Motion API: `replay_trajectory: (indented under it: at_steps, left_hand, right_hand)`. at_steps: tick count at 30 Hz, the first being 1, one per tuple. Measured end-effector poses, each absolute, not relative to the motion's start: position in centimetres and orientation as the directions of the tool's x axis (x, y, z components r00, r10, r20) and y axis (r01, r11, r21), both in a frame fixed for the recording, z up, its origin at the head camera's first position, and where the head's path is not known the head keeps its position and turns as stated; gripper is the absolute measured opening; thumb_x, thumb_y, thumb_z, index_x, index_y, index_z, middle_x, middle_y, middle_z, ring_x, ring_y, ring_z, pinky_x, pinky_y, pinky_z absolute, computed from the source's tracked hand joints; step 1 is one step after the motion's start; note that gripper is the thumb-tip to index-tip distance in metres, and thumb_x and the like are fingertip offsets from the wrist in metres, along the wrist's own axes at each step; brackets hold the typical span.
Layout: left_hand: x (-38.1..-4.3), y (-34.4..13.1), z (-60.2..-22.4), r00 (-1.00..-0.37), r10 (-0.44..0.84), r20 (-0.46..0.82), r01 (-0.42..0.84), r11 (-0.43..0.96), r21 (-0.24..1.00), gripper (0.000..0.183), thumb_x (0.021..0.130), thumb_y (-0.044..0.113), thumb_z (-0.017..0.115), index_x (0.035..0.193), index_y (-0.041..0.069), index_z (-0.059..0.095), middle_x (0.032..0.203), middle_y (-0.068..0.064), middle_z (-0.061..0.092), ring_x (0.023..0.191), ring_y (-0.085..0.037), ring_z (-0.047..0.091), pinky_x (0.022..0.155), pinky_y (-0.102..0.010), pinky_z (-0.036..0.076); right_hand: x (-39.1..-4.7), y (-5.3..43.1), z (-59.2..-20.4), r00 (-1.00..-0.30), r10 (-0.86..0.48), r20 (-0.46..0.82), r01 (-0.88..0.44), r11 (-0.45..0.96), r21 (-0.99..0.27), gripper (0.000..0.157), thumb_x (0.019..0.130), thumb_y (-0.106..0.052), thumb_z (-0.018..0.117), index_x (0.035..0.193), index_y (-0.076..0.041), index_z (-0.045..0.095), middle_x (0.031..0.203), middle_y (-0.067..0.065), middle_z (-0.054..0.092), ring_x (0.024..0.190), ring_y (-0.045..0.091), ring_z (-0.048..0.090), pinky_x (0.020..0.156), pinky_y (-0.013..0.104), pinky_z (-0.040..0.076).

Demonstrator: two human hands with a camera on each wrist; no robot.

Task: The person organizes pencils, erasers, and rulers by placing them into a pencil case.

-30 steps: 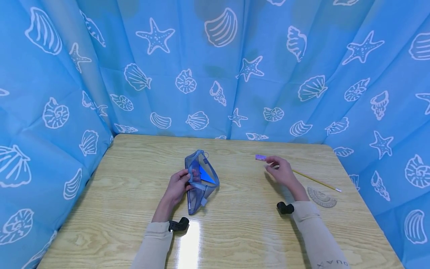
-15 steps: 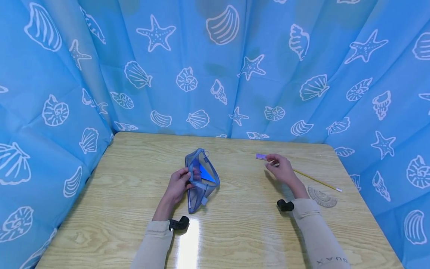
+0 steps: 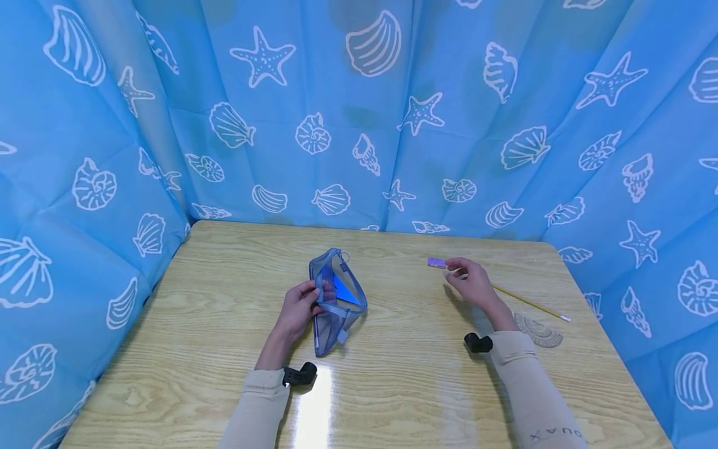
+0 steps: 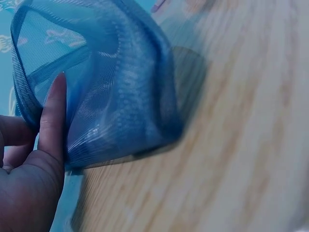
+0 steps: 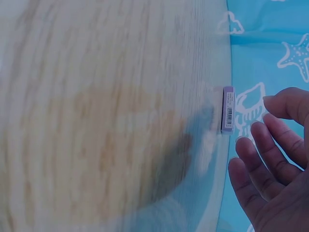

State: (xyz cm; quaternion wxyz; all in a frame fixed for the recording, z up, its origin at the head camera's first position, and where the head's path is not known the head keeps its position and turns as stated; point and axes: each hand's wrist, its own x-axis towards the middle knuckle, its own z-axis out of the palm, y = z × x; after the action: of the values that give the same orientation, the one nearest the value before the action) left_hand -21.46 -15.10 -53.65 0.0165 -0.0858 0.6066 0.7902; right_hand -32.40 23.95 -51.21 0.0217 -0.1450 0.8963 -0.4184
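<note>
My left hand [image 3: 294, 312] holds a blue-grey mesh zip pouch [image 3: 353, 319] by one side of its unzipped mouth, thumb on one face and fingers on the other. Inside the pouch lies a bright blue triangular piece [image 3: 346, 293]. Close up in the left wrist view, the thumb presses along the mesh [image 4: 120, 96]. Toward the back right, my right hand [image 3: 471, 284] hovers beside a small purple eraser [image 3: 435, 262] lying on the table. The right wrist view shows the eraser [image 5: 228, 109] with a barcode label, apart from loosely bent fingers [image 5: 251, 150] that hold nothing.
A yellow pencil [image 3: 530, 300] with a white end lies behind the right wrist, partly covered by the hand. Near it is a clear protractor [image 3: 540, 330]. The wooden table [image 3: 404, 374] ends at a blue shell-print curtain [image 3: 359, 125] at the back and sides.
</note>
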Motion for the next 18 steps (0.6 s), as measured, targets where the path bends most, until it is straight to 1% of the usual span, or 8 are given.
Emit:
replay_trajectory:
  at_steps: [7,13,15,18]
  left_hand:
    - [-21.5,-15.2,-53.6,-0.985,-0.067,-0.157,-0.135,-0.258,0.957,0.030,0.105,-0.004,0.043,0.131,-0.011,0.057,0.120,-0.019,0.069,0.093,-0.010,0.070,0.070,-0.023,0.056]
    - [-21.6,-15.4,-53.8,-0.988,-0.043,-0.148,-0.133,-0.247,0.960,0.035,0.105,-0.005,0.042,0.137,-0.010,0.054,0.126,-0.025,0.067,0.094,-0.010,0.071,0.072,-0.023,0.057]
    - [-21.7,-15.5,-53.8,-0.989,-0.033,-0.147,-0.135,-0.239,0.962,0.036,0.105,-0.004,0.041,0.138,-0.009,0.054,0.125,-0.024,0.068,0.095,-0.010,0.071,0.072,-0.023,0.056]
    - [-21.7,-15.6,-53.9,-0.988,-0.022,-0.150,-0.141,-0.227,0.964,0.036,0.106,-0.004,0.041,0.139,-0.008,0.054,0.123,-0.021,0.070,0.095,-0.011,0.071,0.070,-0.022,0.055]
  right_hand:
    - [-32.8,24.0,-51.0,-0.955,-0.283,0.092,-0.254,0.615,-0.747,0.034,0.099,-0.004,0.061,0.130,0.010,0.058,0.122,0.030,0.062,0.104,0.041,0.062,0.083,0.041,0.052]
    - [-33.5,24.3,-51.0,-0.957,-0.278,0.084,-0.248,0.631,-0.735,0.034,0.100,-0.006,0.061,0.129,0.009,0.058,0.121,0.029,0.063,0.104,0.040,0.062,0.082,0.037,0.052]
    - [-33.6,24.3,-51.0,-0.959,-0.275,0.073,-0.238,0.634,-0.736,0.034,0.100,-0.007,0.061,0.130,0.009,0.058,0.121,0.028,0.063,0.105,0.039,0.062,0.082,0.036,0.052]
    - [-33.7,24.4,-50.9,-0.960,-0.273,0.056,-0.225,0.639,-0.736,0.034,0.101,-0.009,0.061,0.130,0.008,0.059,0.122,0.028,0.063,0.106,0.039,0.062,0.084,0.039,0.052]
